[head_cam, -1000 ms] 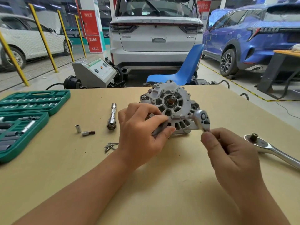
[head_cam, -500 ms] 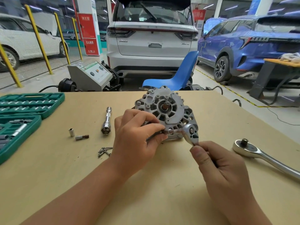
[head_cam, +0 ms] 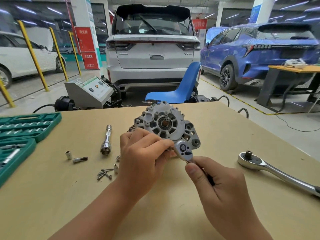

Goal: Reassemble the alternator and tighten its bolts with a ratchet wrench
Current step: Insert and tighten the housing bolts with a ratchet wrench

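The grey alternator [head_cam: 166, 123] stands tilted on the tan table [head_cam: 173, 213], its shaft end facing me. My left hand [head_cam: 142, 158] curls round the alternator's lower left edge and steadies it. My right hand [head_cam: 218, 189] grips the handle of a small ratchet wrench [head_cam: 183, 150], whose head sits against the alternator's lower front. The bolt under the ratchet head is hidden. Loose bolts and a small socket [head_cam: 106, 172] lie on the table left of my left hand.
A large ratchet wrench [head_cam: 270, 170] lies at the right. An extension bar with socket [head_cam: 106, 140], a small socket [head_cam: 68, 155] and a bit [head_cam: 79, 159] lie left of centre. A green socket case [head_cam: 22, 134] sits at the left edge. Cars and a blue chair stand beyond.
The small ratchet's head has swung down and left across the alternator's lower front as my right hand turned the handle. My left hand kept its hold.
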The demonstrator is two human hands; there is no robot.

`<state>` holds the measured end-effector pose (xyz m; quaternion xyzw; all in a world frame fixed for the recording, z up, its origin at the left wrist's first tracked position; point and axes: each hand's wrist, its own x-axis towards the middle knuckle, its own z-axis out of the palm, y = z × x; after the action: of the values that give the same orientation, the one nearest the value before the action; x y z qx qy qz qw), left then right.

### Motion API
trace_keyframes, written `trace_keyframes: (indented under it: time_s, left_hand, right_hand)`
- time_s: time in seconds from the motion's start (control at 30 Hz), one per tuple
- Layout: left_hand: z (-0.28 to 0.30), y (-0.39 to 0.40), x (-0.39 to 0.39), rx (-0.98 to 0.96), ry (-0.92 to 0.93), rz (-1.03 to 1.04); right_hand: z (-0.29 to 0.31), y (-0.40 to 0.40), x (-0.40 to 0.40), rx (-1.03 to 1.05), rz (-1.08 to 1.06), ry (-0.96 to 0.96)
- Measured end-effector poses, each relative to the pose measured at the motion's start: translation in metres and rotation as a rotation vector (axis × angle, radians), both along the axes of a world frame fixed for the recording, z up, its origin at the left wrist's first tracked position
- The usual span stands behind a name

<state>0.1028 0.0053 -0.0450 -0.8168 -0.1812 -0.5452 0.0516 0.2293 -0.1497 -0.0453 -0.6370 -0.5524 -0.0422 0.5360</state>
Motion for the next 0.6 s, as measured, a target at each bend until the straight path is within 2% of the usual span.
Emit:
trace_keyframes:
  time_s: [0.33, 0.6]
  left_hand:
    - [0.002, 0.0, 0.001, -0.002, 0.021, -0.025]
    - [0.0, 0.001, 0.001, -0.031, 0.004, -0.045]
  right_hand:
    - [0.012, -0.009, -0.004, -0.088, -0.033, 0.01]
    - [0.024, -0.011, -0.011, -0.235, -0.017, 0.03]
